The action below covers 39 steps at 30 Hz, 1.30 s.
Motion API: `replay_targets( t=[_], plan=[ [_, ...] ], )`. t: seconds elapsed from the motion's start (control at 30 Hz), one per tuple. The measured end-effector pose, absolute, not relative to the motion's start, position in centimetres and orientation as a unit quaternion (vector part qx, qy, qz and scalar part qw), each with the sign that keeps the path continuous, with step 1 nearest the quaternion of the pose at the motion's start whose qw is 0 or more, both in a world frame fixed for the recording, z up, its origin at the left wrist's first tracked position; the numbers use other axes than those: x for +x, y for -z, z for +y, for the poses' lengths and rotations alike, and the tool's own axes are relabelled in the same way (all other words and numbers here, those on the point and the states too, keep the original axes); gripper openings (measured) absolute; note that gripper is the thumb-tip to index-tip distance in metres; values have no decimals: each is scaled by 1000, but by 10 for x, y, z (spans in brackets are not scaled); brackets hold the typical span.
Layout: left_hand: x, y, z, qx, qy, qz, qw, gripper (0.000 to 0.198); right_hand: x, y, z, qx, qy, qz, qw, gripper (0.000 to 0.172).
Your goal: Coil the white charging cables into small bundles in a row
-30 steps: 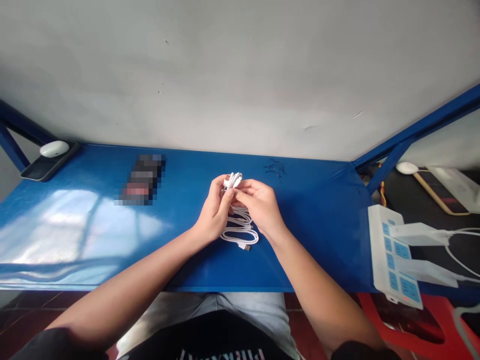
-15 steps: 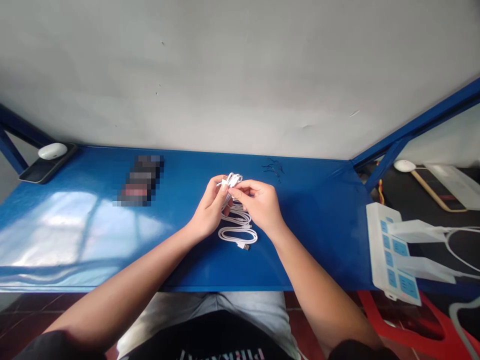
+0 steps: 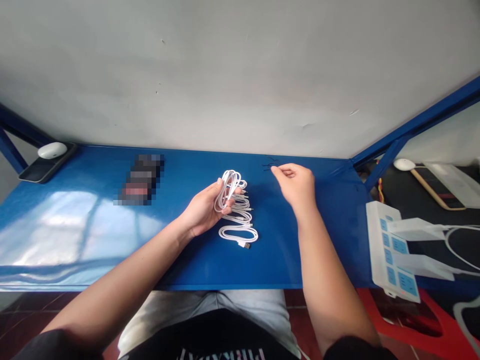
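A coiled white USB cable (image 3: pixel 229 190) lies in my left hand (image 3: pixel 204 210), with the thumb over it and the fingers curled beneath. Below and just right of that hand, several more coiled white cables (image 3: pixel 239 233) rest in a column on the blue table; the nearest shows its USB plug. My right hand (image 3: pixel 298 186) is at the small heap of thin black twist ties (image 3: pixel 270 164) near the wall. Thumb and forefinger are pinched together there, at the end of a dark strand. The other right fingers are curled in.
A pixelated dark item (image 3: pixel 140 180) lies left on the blue table (image 3: pixel 187 165). At the far left, a white mouse (image 3: pixel 52 150) sits on a dark phone-like object. A white power strip (image 3: pixel 392 252) with plugged-in chargers stands at the right edge, above a red stool (image 3: pixel 412 325).
My right hand has left the cable and moved right and away from me to the black ties. My left hand has turned palm up, still holding the coil.
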State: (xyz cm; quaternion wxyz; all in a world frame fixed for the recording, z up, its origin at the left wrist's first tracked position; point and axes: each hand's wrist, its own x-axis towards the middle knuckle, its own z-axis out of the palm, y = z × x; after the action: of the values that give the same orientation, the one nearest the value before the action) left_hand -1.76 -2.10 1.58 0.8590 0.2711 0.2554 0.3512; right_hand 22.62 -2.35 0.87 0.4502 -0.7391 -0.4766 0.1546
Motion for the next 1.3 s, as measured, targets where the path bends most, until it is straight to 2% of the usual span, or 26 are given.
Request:
replay_targets(
  t=[0.13, 0.23, 0.4, 0.5, 0.6, 0.7, 0.77, 0.87, 1.03, 1.2, 1.3],
  plan=[
    [-19, -14, -19, 281, -376, 273, 839, 29, 263, 8, -14, -822, -181, -435, 320, 18],
    [-19, -12, -19, 285, -386, 280, 831, 27, 266, 15, -11, -832, -181, -437, 291, 9],
    [-18, -10, -16, 284, -386, 284, 831, 27, 261, 10, -15, -832, -188, -458, 249, 14],
    [-18, -9, -15, 279, -389, 298, 826, 26, 253, -2, -21, -800, -247, -457, 302, 12],
    [-17, -8, -14, 278, -393, 310, 820, 28, 233, -15, -25, -705, -346, -426, 450, 8],
    [-16, -7, -14, 275, -399, 314, 816, 31, 201, -19, -29, -605, -408, -397, 557, 22],
    [-15, -5, -14, 273, -405, 313, 815, 31, 178, -16, -32, -562, -436, -387, 586, 33],
    [-12, -4, -14, 264, -418, 323, 807, 28, 147, -9, -39, -524, -475, -381, 596, 36],
    [-11, -8, -14, 234, -425, 329, 810, 21, 124, -1, -48, -523, -466, -388, 599, 33],
    [-13, -14, -16, 241, -408, 311, 824, 32, 125, -2, -50, -572, -347, -492, 557, 21],
    [-11, -13, -19, 283, -418, 323, 800, 29, 127, -6, -51, -590, -264, -560, 518, 12]
  ],
)
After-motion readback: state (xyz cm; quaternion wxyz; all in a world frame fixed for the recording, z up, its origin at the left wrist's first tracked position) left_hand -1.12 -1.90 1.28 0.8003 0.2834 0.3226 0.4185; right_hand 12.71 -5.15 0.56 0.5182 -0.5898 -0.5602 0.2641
